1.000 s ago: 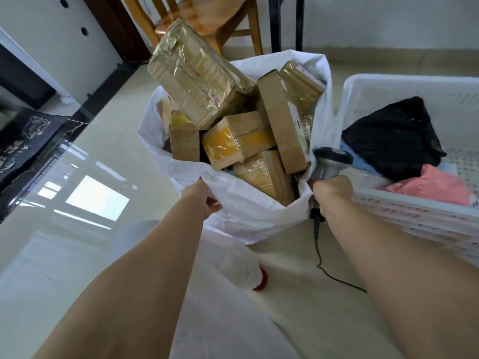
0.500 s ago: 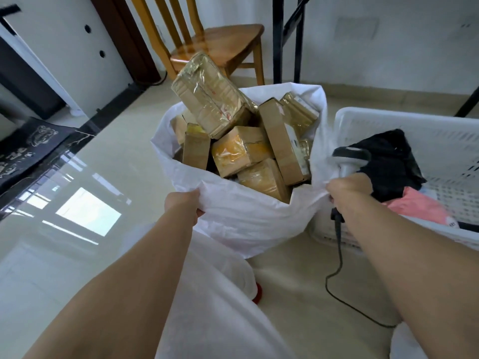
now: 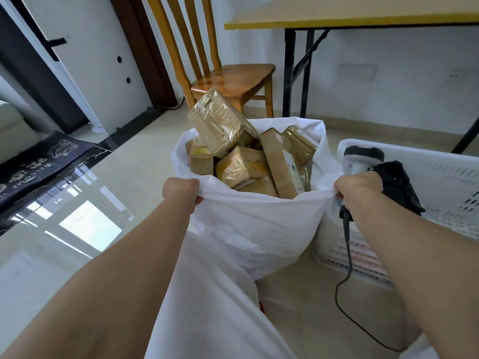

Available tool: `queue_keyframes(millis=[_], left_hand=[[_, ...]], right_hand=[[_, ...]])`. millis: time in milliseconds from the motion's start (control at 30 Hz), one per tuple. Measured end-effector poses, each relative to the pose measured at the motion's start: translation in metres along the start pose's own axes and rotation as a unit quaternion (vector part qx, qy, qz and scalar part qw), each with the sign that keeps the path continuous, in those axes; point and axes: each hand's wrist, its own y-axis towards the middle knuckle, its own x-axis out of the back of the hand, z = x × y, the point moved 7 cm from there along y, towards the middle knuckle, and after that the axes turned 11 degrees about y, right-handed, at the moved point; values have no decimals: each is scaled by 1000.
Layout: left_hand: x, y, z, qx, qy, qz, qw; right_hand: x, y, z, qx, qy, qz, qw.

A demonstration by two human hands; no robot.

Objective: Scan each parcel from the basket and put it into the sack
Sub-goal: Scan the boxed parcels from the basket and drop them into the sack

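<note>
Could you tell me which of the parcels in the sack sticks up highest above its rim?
The large film-wrapped parcel at the back left of the sack. It stands tilted, well above the rim, in front of the chair; the other boxes sit lower inside.

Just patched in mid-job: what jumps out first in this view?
The white sack in the middle, crammed with taped cardboard parcels, one big parcel jutting above its rim. Both hands grip that rim: left hand on the near-left edge, right hand on the right, also holding a scanner. A white basket stands at right.
</note>
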Motion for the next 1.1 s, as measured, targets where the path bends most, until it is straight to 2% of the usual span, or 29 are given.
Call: queue_keyframes(millis=[133,333,500,633,733,833,933,1100], left_hand=[[16,-20,-23,-14,142,-35,989],[26,-41,-54,-53,197,-31,979],[37,-37,-67,-85,188,-65,976],[31,-32,-56,-79,204,-36,975],[33,-25,-43,-48,161,-20,986],[41,-12,-33,6,117,-32,993],[43,2,-26,56,84,-35,994],[33,27,-30,42,112,-53,991]], right_hand=[[2,-4,9,36,2,15,999],[13,-8,23,55,-37,21,998],[14,-13,39,86,-56,33,994],[10,-21,31,65,-17,64,996],[9,-19,26,67,29,76,994],[13,-6,22,87,68,34,993],[8,11,18,80,82,31,993],[-12,34,18,78,35,25,996]])
